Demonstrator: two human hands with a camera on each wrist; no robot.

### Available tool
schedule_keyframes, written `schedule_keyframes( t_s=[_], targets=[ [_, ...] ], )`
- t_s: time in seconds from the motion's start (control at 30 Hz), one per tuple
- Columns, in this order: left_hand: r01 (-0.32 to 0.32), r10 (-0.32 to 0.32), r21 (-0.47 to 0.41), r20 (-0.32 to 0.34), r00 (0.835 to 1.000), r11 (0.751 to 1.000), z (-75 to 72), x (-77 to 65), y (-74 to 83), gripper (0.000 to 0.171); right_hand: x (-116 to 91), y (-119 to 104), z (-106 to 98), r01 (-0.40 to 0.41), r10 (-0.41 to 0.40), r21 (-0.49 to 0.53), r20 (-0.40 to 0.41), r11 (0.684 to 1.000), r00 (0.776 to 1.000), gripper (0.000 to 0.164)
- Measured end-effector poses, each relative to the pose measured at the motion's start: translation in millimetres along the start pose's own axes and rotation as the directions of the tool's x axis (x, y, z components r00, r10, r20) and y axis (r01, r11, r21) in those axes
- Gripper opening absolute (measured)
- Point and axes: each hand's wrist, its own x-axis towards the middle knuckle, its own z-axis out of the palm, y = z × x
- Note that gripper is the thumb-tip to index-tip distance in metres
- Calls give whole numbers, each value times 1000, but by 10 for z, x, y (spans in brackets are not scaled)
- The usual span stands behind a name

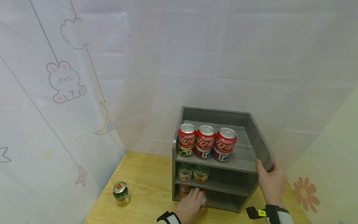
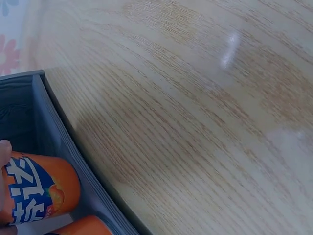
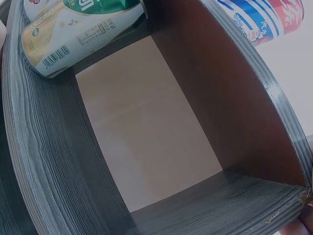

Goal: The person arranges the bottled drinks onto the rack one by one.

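My left hand [image 1: 190,203] reaches into the bottom level of a grey wooden shelf [image 1: 221,203], its fingers curled over an orange soda can [image 1: 205,200], whose lid end shows beside them. Left of it, another orange can [image 1: 184,189] is partly hidden by the hand. In the left wrist view, fingertips [image 2: 4,152] at the left edge lie against an orange can with blue-and-white lettering [image 2: 61,188]. My right hand [image 1: 272,183] grips the front edge of the shelf's right side panel, thumb on the inner side.
Three red cola cans [image 1: 206,141] stand on the top level. Two green-and-gold cans [image 1: 201,173] occupy the middle level's left side. Another green-and-gold can [image 1: 121,193] stands on the wooden table [image 1: 148,174], left of the shelf. A printed curtain [image 1: 173,71] hangs behind.
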Motion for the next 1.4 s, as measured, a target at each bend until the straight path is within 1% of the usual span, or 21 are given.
schedule_keyframes(
  t_s=[0.2, 0.3, 0.37, 0.53, 0.63, 0.77, 0.9, 1.03, 1.17, 1.3, 1.4],
  targets=[
    [-7, 7, -32, 0, 1000, 999, 51, 14, -16, 58, -3, -4, -2, 0, 0, -4, 1, 1000, 1000, 21],
    [-17, 17, -53, -9, 1000, 998, 84, 13, -29, 54, -9, -10, -6, -9, 9, -4, 2, 1000, 1000, 20],
    [-25, 24, -47, -21, 999, 999, 108, 14, -40, 53, -12, -13, -6, -15, 15, -4, 2, 1000, 1000, 20],
    [-35, 36, 34, -55, 998, 999, 169, 0, -86, 59, -13, -19, -5, -15, 15, 3, 3, 1000, 1000, 19],
    [-48, 53, 94, -54, 997, 994, 192, -9, -114, 62, -9, -19, -9, -11, 11, 5, -2, 1000, 1000, 19],
    [-93, 102, 161, -48, 994, 983, 197, 18, -125, 56, 0, -13, -12, -7, 7, 8, -6, 1000, 1000, 19],
    [-103, 112, 179, -45, 993, 978, 197, 51, -122, 49, -3, -8, -7, 2, -2, 8, -2, 1000, 1000, 19],
    [-85, 88, 204, -9, 996, 975, 194, 81, -130, 43, -12, -7, 0, 2, -2, 10, -4, 1000, 1000, 18],
    [-88, 83, 243, 32, 996, 966, 199, 103, -147, 36, -13, -12, 1, -6, 6, 13, -7, 1000, 1000, 19],
    [-95, 78, 271, 74, 994, 958, 197, 122, -158, 33, -11, -5, 3, -7, 7, 19, -9, 1000, 1000, 19],
    [-85, 44, 279, 148, 988, 957, 162, 154, -157, 32, -10, 6, 8, -8, 8, 18, -9, 1000, 1000, 18]
  ],
)
